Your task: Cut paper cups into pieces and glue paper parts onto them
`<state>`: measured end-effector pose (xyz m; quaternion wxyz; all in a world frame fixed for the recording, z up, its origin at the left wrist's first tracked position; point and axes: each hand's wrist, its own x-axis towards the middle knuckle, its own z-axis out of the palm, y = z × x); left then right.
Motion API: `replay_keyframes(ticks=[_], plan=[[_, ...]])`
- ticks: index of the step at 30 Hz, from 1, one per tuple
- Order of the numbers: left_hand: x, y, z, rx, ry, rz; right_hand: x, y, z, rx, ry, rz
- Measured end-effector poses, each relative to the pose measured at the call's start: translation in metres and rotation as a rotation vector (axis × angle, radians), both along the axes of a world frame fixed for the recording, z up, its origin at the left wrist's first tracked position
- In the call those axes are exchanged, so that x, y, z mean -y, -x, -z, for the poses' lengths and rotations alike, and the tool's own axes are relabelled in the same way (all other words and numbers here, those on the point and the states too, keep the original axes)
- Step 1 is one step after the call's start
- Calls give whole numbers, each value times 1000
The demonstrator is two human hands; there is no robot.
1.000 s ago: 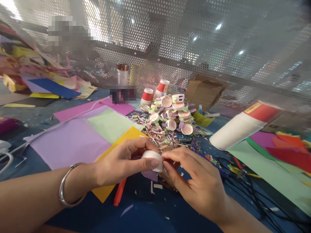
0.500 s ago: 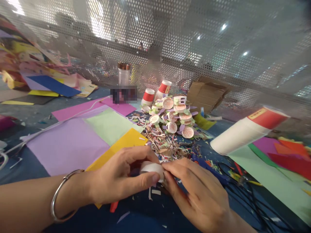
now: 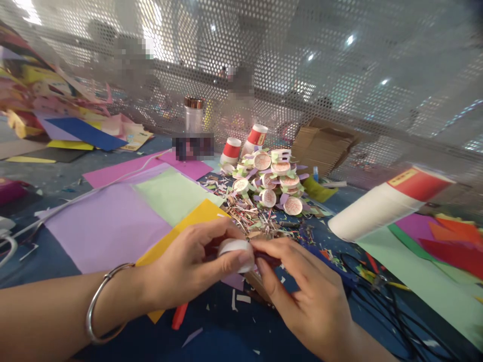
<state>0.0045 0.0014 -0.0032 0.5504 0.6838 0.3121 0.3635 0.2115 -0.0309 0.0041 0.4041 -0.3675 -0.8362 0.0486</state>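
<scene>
My left hand (image 3: 207,256) is closed around a small white cup base (image 3: 238,246), thumb in front and fingers behind. It resembles a short, cut-down paper cup. At its right edge, my right hand (image 3: 302,276) has thumb and fingertips close together, with something dark between them that I cannot make out. Below the fingers lie a brown cardboard piece (image 3: 258,287) and white paper scraps. Just beyond, a heap of paper shreds (image 3: 254,213) lies before a pile of cut cup bottoms (image 3: 267,178) with green and purple paper strips.
Long stacked paper cups (image 3: 381,208) lean at the right above black cables (image 3: 392,311). Purple paper (image 3: 105,231) and yellow paper (image 3: 199,216) lie left. A lidded jar (image 3: 193,115), red-and-white cups (image 3: 231,150) and cardboard (image 3: 320,146) stand by the perforated screen.
Both hands have lifted slightly with the white cup base. My right thumb has moved a little away from the fingers, and purple paper and cardboard now show beneath.
</scene>
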Motion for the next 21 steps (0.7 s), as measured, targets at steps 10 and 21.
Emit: replay_keyframes(ticks=[10,21], plan=[[-12,4,8,170,133,-27,-5,-4,-5,-135,207,162],[-9,-2,10,230,193,-146,-8,-4,0,-248,477,170]])
